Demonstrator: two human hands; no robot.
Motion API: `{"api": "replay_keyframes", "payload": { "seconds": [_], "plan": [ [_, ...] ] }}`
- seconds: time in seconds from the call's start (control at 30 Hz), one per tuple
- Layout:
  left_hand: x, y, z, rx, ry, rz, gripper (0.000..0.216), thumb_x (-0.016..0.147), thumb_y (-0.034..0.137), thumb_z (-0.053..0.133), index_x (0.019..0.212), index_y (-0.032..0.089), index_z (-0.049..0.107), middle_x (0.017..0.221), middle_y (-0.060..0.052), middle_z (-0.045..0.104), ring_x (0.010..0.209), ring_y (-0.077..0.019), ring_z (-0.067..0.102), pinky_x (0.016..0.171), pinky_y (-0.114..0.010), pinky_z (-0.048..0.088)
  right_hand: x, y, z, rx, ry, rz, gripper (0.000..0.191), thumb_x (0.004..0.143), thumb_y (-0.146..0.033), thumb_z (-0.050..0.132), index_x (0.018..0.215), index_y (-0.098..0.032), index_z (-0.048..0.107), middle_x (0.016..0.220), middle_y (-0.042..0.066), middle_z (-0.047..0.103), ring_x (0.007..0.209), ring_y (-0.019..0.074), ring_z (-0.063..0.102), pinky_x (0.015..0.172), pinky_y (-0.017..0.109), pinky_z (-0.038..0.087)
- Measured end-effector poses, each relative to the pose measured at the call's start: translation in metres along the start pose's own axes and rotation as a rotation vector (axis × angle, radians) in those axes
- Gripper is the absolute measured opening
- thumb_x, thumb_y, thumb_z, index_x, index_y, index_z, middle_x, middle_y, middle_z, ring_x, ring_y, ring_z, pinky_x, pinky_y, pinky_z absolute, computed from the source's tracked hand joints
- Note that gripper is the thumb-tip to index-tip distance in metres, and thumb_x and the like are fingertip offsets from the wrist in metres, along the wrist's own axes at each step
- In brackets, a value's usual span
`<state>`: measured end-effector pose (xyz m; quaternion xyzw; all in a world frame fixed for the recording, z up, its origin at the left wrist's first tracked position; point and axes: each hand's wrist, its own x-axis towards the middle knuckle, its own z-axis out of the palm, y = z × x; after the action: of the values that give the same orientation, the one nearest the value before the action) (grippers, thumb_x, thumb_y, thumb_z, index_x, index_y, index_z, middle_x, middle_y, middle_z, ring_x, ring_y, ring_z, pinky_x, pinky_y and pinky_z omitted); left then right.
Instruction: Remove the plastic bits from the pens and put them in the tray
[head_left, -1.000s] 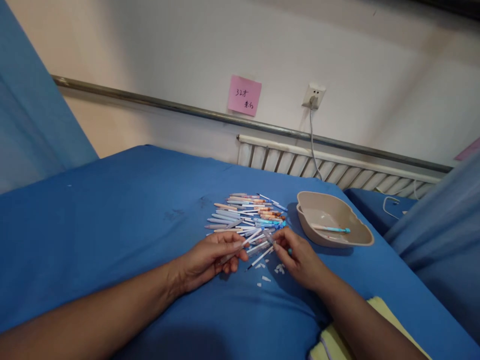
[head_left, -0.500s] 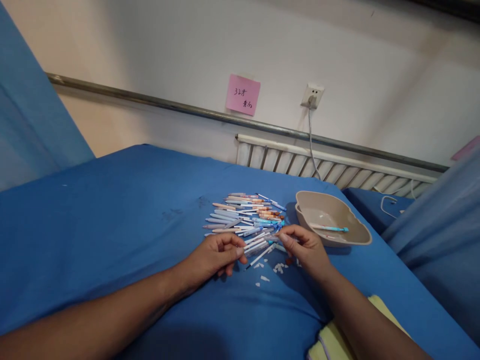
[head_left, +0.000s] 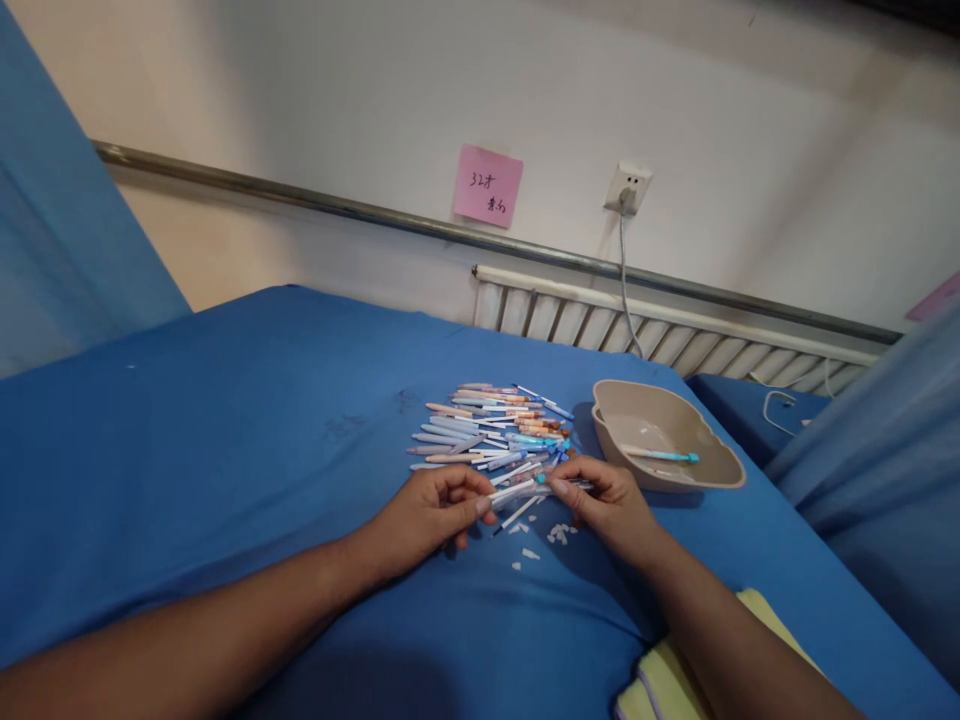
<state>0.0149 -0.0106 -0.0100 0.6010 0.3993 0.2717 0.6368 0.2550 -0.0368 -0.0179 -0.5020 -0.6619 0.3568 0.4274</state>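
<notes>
Between the fingertips of my left hand (head_left: 442, 505) is one end of a slim white pen refill (head_left: 514, 492), which points to the right. My right hand (head_left: 606, 500) pinches a pen piece close to the refill's far end, by a small teal tip (head_left: 540, 479). The fingers hide most of that piece. Just behind both hands lies a spread of pen barrels (head_left: 450, 430) in grey-blue, peach and teal, with white refills among them. Small white plastic bits (head_left: 559, 534) are scattered on the blue sheet (head_left: 285, 420) in front of the hands.
A beige bowl (head_left: 709, 470) stands right of the pens, holding a pen with a teal end (head_left: 664, 455). A folded yellow cloth (head_left: 664, 685) lies under my right forearm. Behind the bed are a radiator (head_left: 570, 310), a metal rail (head_left: 337, 208) and a plugged-in cable (head_left: 624, 280).
My hands have come slightly closer together. The teal tip now shows at the refill's end beside my right fingers. The bowl and the spread of pens look unchanged.
</notes>
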Motion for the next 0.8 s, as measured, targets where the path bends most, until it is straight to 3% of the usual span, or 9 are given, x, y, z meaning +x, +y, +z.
{"api": "replay_keyframes", "payload": {
  "seconds": [0.23, 0.6, 0.8],
  "plan": [
    [-0.0007, -0.0003, -0.0002, 0.011, 0.007, -0.004, 0.031, 0.073, 0.041, 0.068, 0.088, 0.015, 0.060, 0.074, -0.003, 0.069, 0.046, -0.0077, 0.051, 0.044, -0.019, 0.037, -0.0003, 0.0023, -0.0009, 0.127, 0.052, 0.085, 0.030, 0.079, -0.048, 0.061, 0.079, -0.018, 0.065, 0.062, -0.002, 0.054, 0.046, 0.0092, 0.046, 0.041, 0.021, 0.040],
    [-0.0005, -0.0008, -0.0002, 0.015, 0.008, 0.011, 0.028, 0.075, 0.039, 0.066, 0.088, 0.015, 0.059, 0.074, -0.003, 0.069, 0.047, -0.0073, 0.051, 0.045, -0.019, 0.036, -0.0003, 0.0007, -0.0032, 0.171, 0.069, 0.093, 0.030, 0.078, -0.048, 0.062, 0.076, -0.018, 0.063, 0.054, -0.004, 0.047, 0.046, 0.0099, 0.046, 0.040, 0.020, 0.039],
    [-0.0003, -0.0020, -0.0008, 0.025, -0.001, 0.016, 0.029, 0.075, 0.039, 0.066, 0.089, 0.015, 0.059, 0.074, -0.003, 0.069, 0.047, -0.0072, 0.051, 0.045, -0.019, 0.037, -0.0008, 0.0019, -0.0014, 0.141, 0.039, 0.063, 0.028, 0.080, -0.045, 0.062, 0.078, -0.017, 0.064, 0.061, -0.002, 0.052, 0.046, 0.0085, 0.046, 0.043, 0.020, 0.040]
  ]
}}
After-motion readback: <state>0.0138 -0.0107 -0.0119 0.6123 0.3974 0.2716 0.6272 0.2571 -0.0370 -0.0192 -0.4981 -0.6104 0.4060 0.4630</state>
